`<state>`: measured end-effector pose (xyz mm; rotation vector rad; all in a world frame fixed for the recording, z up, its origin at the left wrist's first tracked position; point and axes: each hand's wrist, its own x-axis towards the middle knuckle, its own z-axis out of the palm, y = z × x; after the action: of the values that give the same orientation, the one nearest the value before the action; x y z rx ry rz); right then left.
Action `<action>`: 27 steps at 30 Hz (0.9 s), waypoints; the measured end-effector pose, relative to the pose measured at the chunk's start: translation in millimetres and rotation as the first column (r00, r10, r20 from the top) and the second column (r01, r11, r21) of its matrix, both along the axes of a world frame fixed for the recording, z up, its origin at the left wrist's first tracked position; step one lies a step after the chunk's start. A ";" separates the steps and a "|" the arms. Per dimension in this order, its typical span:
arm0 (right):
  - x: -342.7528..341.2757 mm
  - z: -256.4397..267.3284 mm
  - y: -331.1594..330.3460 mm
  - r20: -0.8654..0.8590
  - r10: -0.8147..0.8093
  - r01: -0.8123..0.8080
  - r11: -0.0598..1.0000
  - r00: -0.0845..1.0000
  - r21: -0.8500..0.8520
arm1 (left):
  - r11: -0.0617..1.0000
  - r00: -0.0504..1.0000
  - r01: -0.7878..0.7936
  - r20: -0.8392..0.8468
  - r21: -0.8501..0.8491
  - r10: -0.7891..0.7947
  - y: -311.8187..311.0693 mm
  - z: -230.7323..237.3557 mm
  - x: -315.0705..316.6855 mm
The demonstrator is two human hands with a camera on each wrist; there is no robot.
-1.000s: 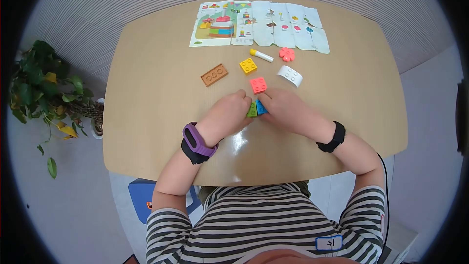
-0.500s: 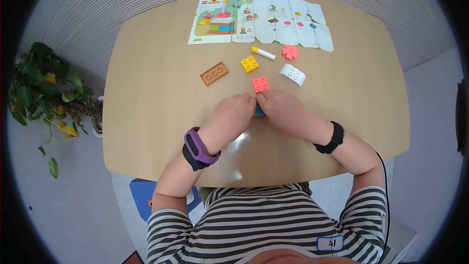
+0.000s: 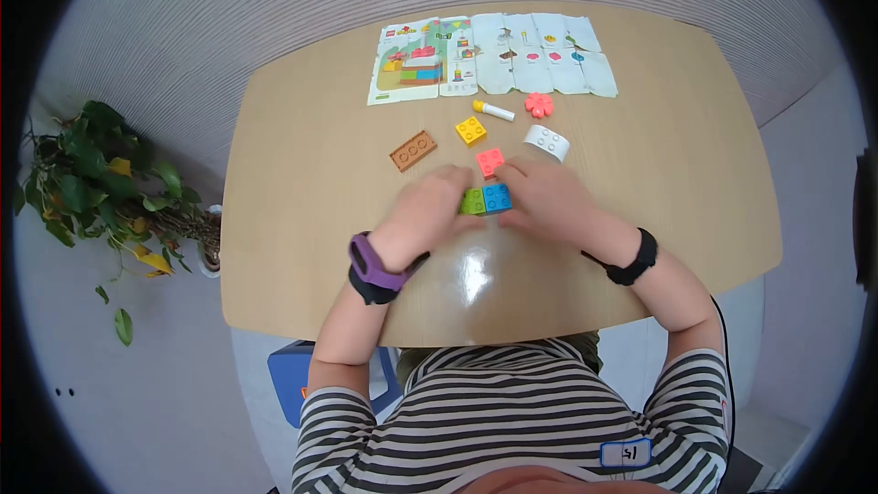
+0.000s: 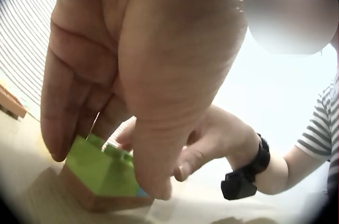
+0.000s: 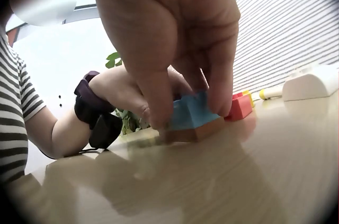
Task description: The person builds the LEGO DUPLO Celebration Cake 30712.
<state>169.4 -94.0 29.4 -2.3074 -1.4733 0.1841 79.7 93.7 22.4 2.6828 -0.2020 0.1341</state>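
Note:
A green brick [image 3: 473,201] and a blue brick [image 3: 497,198] sit side by side on a brown base, whose edge shows under them in both wrist views. My left hand [image 3: 425,210] is at the green brick's left, thumb and fingers spread to either side of it. On the other side, my right hand [image 3: 549,201] straddles the blue brick's end with its fingers parted, and both bricks' studs show between the hands. Just beyond them is a coral-red brick [image 3: 489,161], with right-hand fingertips close to its edge.
Farther back lie a yellow brick [image 3: 471,131], a brown plate [image 3: 413,151], a white curved brick [image 3: 547,142], a yellow-tipped white candle piece [image 3: 494,111] and a coral flower piece [image 3: 540,105]. An instruction sheet [image 3: 540,69] is spread along the table's far side.
Both hands first closed in over the green and blue bricks, covering most of them. Now they have parted sideways with fingers loosened, and the brick tops show again.

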 end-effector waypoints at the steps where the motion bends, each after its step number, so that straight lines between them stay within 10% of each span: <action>1: -1.5 8.1 -5.4 -0.004 -0.028 0.028 1.000 1.000 0.008 | 0.999 0.998 -0.031 0.048 0.015 0.031 11.4 4.1 -1.4; 6: 2.5 15.8 -23.6 0.113 -0.070 0.062 0.995 0.991 0.074 | 0.954 0.970 -0.237 -0.017 0.183 0.244 50.5 17.9 13.4; 12: 8.9 11.7 -20.7 0.095 -0.066 0.047 0.980 0.993 0.195 | 0.961 0.986 -0.115 -0.087 0.250 0.140 79.0 -15.7 33.2; 21: 3.4 20.3 -16.7 0.039 0.013 -0.026 0.937 0.999 0.348 | 0.955 0.951 -0.127 -0.307 -0.270 0.040 56.8 27.7 11.7; 27: 3.9 7.2 -0.9 0.167 0.177 -0.238 0.825 0.970 0.512 | 0.858 0.921 0.159 -0.239 -0.489 -0.307 14.3 55.1 7.4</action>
<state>173.3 -94.9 36.6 -1.7335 -1.5865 -0.2728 87.1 108.0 77.5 2.1414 -0.3502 -0.2839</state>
